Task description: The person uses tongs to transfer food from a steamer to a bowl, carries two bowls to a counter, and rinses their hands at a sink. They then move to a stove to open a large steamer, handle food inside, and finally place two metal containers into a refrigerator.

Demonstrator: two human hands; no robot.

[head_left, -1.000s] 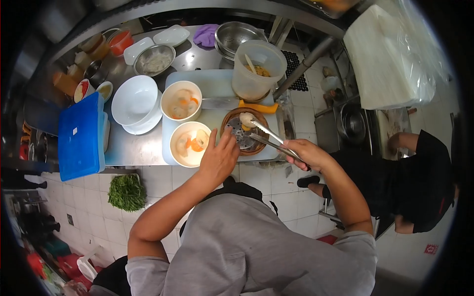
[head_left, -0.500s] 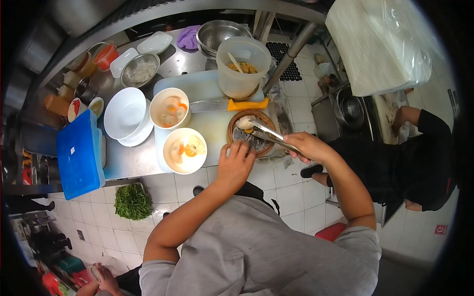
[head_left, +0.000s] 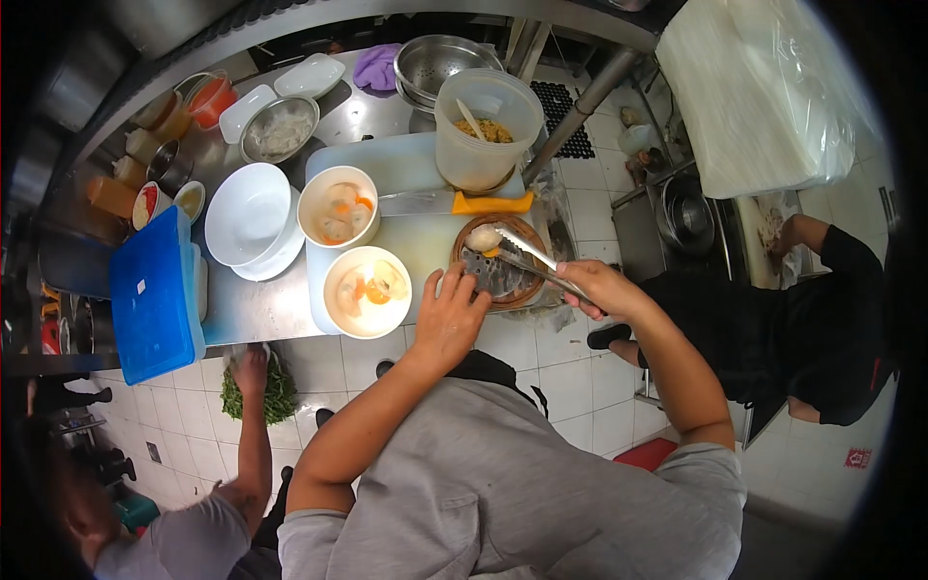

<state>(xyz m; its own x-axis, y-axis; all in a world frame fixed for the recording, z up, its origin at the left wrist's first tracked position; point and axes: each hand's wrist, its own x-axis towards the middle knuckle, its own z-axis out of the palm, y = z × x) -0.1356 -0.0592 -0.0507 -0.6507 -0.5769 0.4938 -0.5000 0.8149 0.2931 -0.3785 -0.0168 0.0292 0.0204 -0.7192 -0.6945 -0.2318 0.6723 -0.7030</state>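
Note:
A pair of metal tongs [head_left: 541,268] is in my right hand [head_left: 601,290], its tips reaching into a round bamboo steamer basket [head_left: 535,234]. Inside the basket, a pale dumpling [head_left: 483,239] sits right by the tong tips, with a small orange piece beside it. My left hand [head_left: 449,317] has its fingers spread, fingertips right at the basket's near left rim. Left of that hand stands a white bowl [head_left: 366,293] with dumplings and orange bits. Behind it is a second white bowl [head_left: 337,207] with similar contents.
A knife with a yellow handle [head_left: 493,202] lies behind the steamer on the cutting board [head_left: 416,232]. A clear tub [head_left: 486,130] stands further back. Stacked white bowls [head_left: 253,215] and a blue-lidded container [head_left: 153,300] are leftward. Another person's arm [head_left: 254,435] reaches to greens [head_left: 280,394] below.
My left hand has shifted slightly left along the basket. Another person has come in at lower left, a hand now at the greens. The tongs stay in the basket.

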